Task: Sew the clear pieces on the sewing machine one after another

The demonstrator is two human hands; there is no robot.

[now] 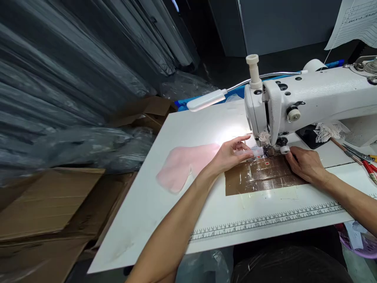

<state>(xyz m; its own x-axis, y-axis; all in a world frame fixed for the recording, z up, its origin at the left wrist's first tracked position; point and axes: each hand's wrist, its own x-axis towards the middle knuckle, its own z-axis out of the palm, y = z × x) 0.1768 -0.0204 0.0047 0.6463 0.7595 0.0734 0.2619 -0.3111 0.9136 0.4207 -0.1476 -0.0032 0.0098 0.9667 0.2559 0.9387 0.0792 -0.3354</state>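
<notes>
Pink fabric (190, 159): flat on the counter (138, 232), between its left edge and the sewing machine (321, 96), well back from the ruled front edge.
Handling (est.): light, limp, soft; likely slides easily on the smooth top, creases or stretches if tugged.
Pale sheer strip (257, 151): beside the needle area; probably flimsy; unclear whether joined to the pink fabric.
Left hand (232, 153): thumb and curled fingers pinch the strip lightly.
Right hand (304, 163): fingertips at the white knob (284, 149); grasp cannot be told.
Best hold (est.): flat fingertips along the cloth edge, clear of the needle.
</notes>
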